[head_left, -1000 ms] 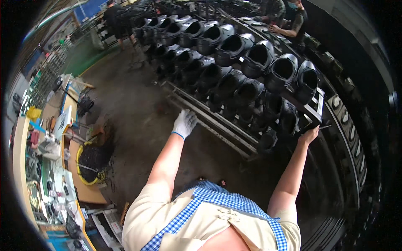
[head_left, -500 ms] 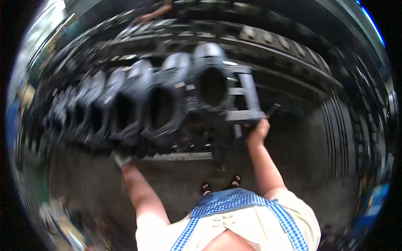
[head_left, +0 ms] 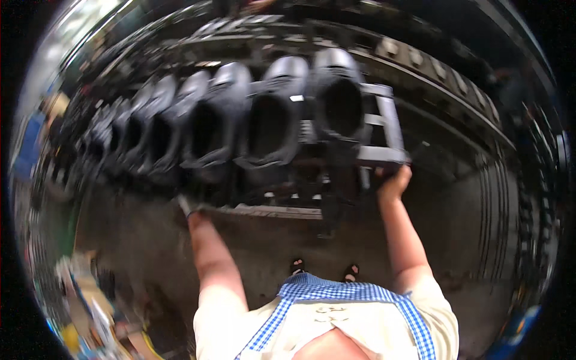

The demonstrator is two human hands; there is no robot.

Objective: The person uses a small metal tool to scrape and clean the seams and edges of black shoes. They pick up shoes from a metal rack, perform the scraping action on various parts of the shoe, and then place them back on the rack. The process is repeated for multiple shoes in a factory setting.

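Note:
A row of black shoes (head_left: 273, 117) stands on a rack, toes pointing away from me and dark openings facing up. The rack's pale metal end frame (head_left: 391, 123) shows past the shoe at the right end. My right hand (head_left: 395, 182) is closed at the near lower corner of this frame, fingers partly behind it. Under the left part of the row, my left hand (head_left: 191, 211) reaches in beside a pale strip or covering; its fingers are blurred and hidden by the shoes and rack.
Behind the row run long shelves or rails (head_left: 444, 90) carrying more shoe-like pieces. A pale lower bar (head_left: 279, 211) crosses beneath the shoes. Cartons and mixed items (head_left: 96, 300) lie at the lower left. My sandalled feet stand on the dark floor (head_left: 264, 243).
The shoes and rack have shifted right and slightly up in the picture, my right hand moving right with the frame. My left hand has also shifted a little right and up.

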